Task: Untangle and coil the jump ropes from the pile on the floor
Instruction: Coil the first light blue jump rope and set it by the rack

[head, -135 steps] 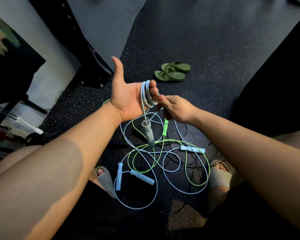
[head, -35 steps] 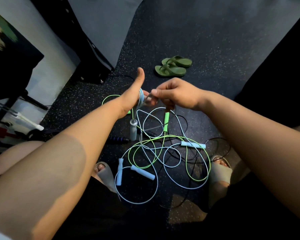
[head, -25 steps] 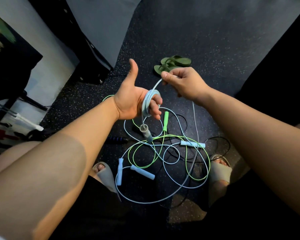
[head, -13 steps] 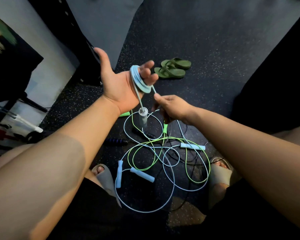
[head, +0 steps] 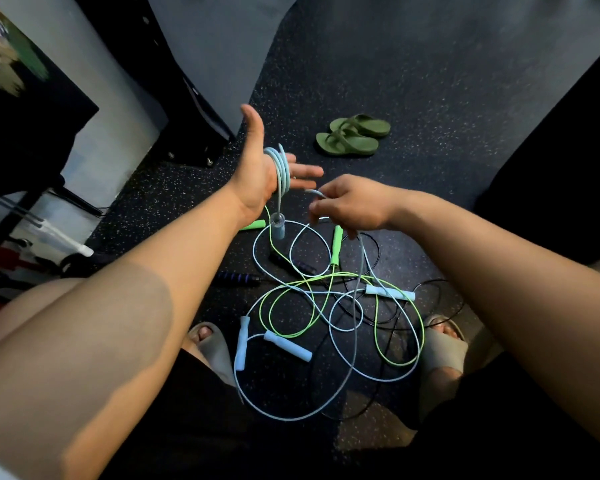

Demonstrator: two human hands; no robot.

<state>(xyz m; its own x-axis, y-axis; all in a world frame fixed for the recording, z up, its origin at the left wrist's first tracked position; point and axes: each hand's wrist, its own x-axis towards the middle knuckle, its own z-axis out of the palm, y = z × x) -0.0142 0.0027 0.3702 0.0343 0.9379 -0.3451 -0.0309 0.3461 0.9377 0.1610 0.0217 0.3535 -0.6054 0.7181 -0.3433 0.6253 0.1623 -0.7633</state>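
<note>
Blue rope (head: 282, 169) is wound in several loops round the left hand (head: 257, 174), which is held up at the middle of the view. That hand is spread wide, thumb pointing up and fingers straight, so the loops sit across the palm. One blue handle (head: 278, 227) hangs from the loops just below the wrist.

Just to the right, the right hand (head: 355, 202) is curled, pinching the loose end of the same rope between thumb and fingertips. From this hand the strand drops down to the floor (head: 430, 81), which is dark rubber with pale flecks.

Below both hands lies the pile (head: 326, 306), a loose tangle between the person's two sandalled feet. It holds pale blue loops, a green rope (head: 291, 299) and a thin black rope (head: 430, 284), all crossing one another. Three more blue handles lie in it, and a green handle (head: 336, 241) sits near the right hand. A second green handle (head: 253, 224) peeks out beside the left wrist. A dark purple handle (head: 238, 278) rests at the pile's left edge.

Farther off on the floor, well apart from the ropes, lies a pair of green flip-flops (head: 352, 135).
</note>
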